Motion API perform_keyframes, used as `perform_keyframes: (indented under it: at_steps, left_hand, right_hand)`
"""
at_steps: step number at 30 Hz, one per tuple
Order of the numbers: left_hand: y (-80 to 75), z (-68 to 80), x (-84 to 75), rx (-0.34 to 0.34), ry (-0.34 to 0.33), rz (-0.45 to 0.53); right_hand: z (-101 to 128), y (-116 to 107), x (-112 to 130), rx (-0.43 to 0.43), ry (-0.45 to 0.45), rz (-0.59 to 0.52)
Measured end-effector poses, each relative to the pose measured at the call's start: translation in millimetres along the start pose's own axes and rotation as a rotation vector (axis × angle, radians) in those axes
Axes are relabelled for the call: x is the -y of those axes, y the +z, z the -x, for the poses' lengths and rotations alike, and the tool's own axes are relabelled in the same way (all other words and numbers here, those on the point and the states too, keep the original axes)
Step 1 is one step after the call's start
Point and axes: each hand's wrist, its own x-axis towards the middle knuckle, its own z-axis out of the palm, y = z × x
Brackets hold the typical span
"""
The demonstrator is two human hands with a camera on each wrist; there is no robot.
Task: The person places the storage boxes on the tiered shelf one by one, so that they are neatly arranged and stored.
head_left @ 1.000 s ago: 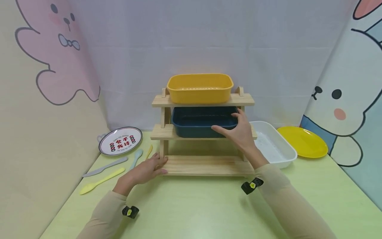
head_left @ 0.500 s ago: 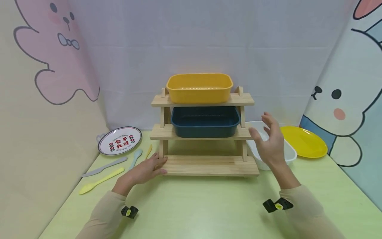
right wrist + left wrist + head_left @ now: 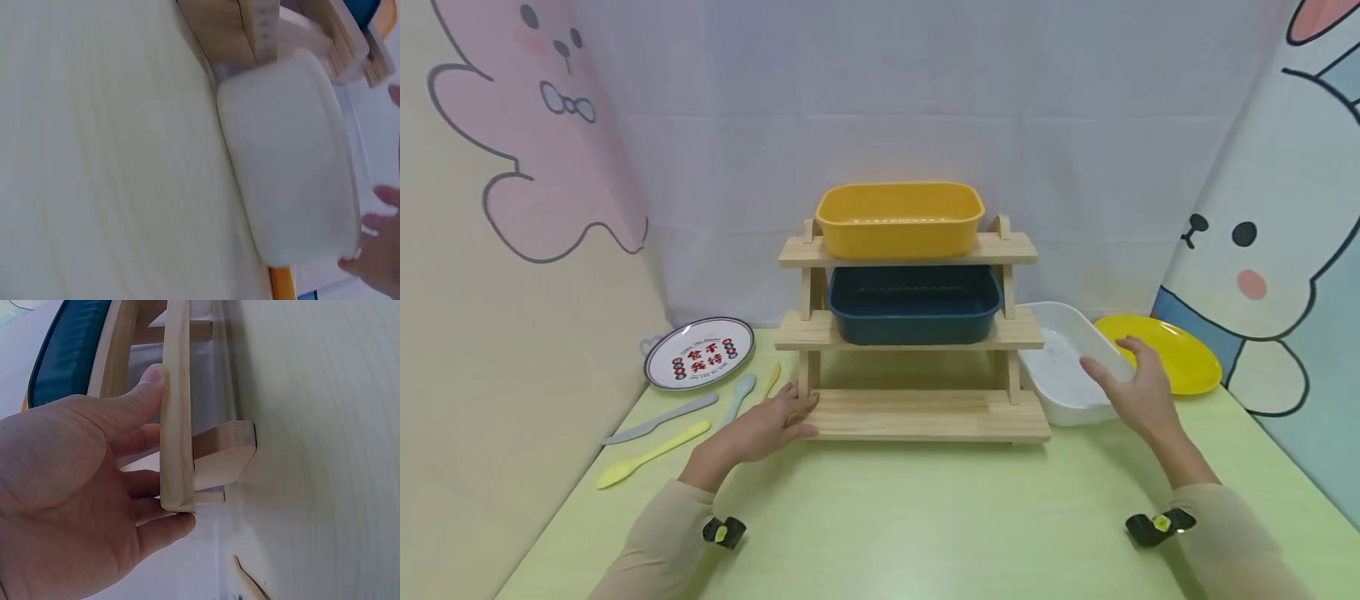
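A three-tier wooden rack (image 3: 917, 415) stands mid-table. A yellow dish (image 3: 900, 221) sits on its top shelf and a dark blue dish (image 3: 915, 307) on the middle one; the bottom shelf is bare. My left hand (image 3: 801, 414) rests against the bottom shelf's left front corner. In the left wrist view its thumb (image 3: 150, 384) lies along the shelf board (image 3: 178, 425). My right hand (image 3: 1112, 360) hovers with spread fingers over the near right rim of a white dish (image 3: 1060, 367) beside the rack. Whether it touches the white dish (image 3: 294, 169) is unclear.
A yellow plate (image 3: 1180, 358) lies right of the white dish. At the left are a printed round plate (image 3: 700, 353), a grey knife (image 3: 658, 417), a yellow spoon (image 3: 651, 456) and a pale blue spoon (image 3: 741, 392). Cartoon-printed cloth walls close in the back and both sides.
My right hand left the blue dish on the middle shelf and swung right and down to the white dish. The left hand stayed at the rack's corner.
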Motion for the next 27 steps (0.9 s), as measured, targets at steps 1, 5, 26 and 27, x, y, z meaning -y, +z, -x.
perform_keyframes:
  at_steps: [1,5,26,27]
  left_hand:
    - [-0.2,0.2,0.0,0.001,0.000,0.000]
    - [-0.2,0.6,0.7,0.007,-0.003,-0.003]
    - [0.9,-0.8,0.9,0.005,0.007,0.005]
    - [0.7,-0.6,1.1,0.004,0.006,0.005]
  right_hand:
    - [-1,-3,-5,0.061,-0.010,0.016]
    - [-1,-11,-20,0.232,-0.075,0.066]
    - [6,-15,-53,0.068,-0.038,-0.026]
    - [5,-15,-53,0.078,-0.053,-0.023]
